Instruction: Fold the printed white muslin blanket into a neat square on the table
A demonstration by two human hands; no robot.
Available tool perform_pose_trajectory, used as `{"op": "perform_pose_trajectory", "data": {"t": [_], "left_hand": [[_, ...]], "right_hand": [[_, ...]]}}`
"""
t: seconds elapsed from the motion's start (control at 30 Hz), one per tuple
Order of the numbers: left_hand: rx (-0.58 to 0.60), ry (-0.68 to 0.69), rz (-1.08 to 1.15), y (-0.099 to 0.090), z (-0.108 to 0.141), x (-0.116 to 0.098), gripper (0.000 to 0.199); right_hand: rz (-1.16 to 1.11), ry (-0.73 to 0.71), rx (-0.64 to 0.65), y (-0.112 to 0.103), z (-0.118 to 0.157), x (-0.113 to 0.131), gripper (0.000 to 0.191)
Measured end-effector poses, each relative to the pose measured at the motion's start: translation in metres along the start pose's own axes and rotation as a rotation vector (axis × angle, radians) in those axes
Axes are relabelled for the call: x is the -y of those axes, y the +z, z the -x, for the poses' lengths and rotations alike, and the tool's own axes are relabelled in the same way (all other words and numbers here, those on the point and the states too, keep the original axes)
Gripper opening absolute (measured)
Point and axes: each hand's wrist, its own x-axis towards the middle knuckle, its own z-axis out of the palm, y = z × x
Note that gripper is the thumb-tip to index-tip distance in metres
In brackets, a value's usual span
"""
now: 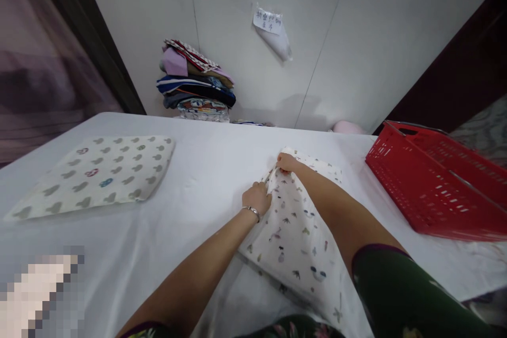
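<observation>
A white cloth with small printed figures (293, 232) lies partly folded on the white-covered table, its near part reaching the table's front side by my body. My left hand (257, 199), with a silver bracelet at the wrist, is closed on the cloth's left edge. Farther along that same edge, my right hand (287, 162) pinches the fabric near its far left corner. Between the hands the edge is bunched and slightly lifted. The fingertips are partly hidden in the folds.
A folded cream cloth with grey printed shapes (119, 169) lies at the left. At the right stands a red plastic basket (431, 190). Stacked folded fabrics (198, 84) rise behind the table's far edge, against a wall bearing a paper note (269, 21).
</observation>
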Motion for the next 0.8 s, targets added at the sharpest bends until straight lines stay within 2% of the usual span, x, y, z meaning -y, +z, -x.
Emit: {"op": "perform_pose_trajectory", "data": {"t": [0.13, 0.3, 0.4, 0.53, 0.63, 0.73, 0.8], "left_hand": [[0.085, -0.051, 0.051, -0.004, -0.003, 0.001, 0.034], [0.128, -0.102, 0.126, -0.009, -0.005, 0.001, 0.044], [0.150, -0.136, 0.167, -0.010, -0.007, 0.002, 0.055], [0.167, -0.128, 0.199, -0.011, -0.008, 0.003, 0.041], [0.109, -0.095, 0.216, -0.010, -0.003, 0.002, 0.029], [0.059, -0.060, 0.208, -0.010, 0.002, -0.001, 0.026], [0.052, -0.050, 0.180, -0.011, 0.004, -0.003, 0.024]], "right_hand": [[0.005, -0.007, -0.004, 0.000, 0.001, -0.003, 0.026], [-0.010, -0.004, 0.023, 0.001, 0.001, -0.003, 0.041], [-0.006, -0.002, 0.045, 0.001, 0.000, -0.003, 0.039], [-0.002, -0.012, 0.049, 0.002, -0.001, -0.005, 0.034], [-0.011, -0.017, 0.064, 0.002, 0.001, -0.006, 0.040], [-0.024, -0.014, 0.112, 0.001, 0.002, -0.005, 0.048], [-0.027, -0.007, 0.158, -0.002, 0.002, -0.004, 0.047]]}}
